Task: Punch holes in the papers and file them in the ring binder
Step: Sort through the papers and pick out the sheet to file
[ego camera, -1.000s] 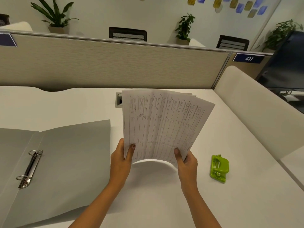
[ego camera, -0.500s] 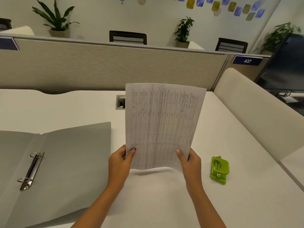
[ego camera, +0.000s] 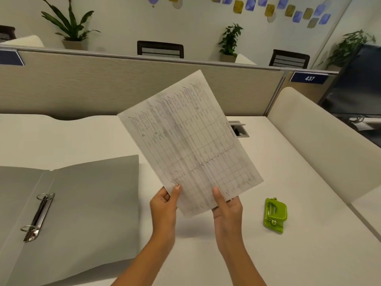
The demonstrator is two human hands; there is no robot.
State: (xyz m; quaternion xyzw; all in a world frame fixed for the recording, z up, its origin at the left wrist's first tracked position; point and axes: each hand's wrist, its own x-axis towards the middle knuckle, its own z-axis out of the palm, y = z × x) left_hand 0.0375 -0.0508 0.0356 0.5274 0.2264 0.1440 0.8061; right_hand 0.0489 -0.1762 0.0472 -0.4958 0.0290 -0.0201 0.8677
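I hold a stack of printed table papers [ego camera: 189,141] up in the air above the white desk [ego camera: 299,203], tilted with its top leaning left. My left hand [ego camera: 165,205] pinches its lower left corner and my right hand [ego camera: 226,209] grips its bottom edge. A grey ring binder [ego camera: 86,203] lies open flat on the left, with its metal rings [ego camera: 38,215] shut. A small green hole punch [ego camera: 275,215] sits on the desk to the right of my right hand.
A beige partition [ego camera: 103,85] runs along the back of the desk, with a cable opening [ego camera: 239,130] in the desktop in front of it. A cream divider [ego camera: 321,137] borders the right side. Chairs and potted plants stand beyond the partition.
The papers went from bowed and fanned, to upright and squared, to turned counter-clockwise now. Both hands stayed at the bottom edge. Binder and punch have not moved.
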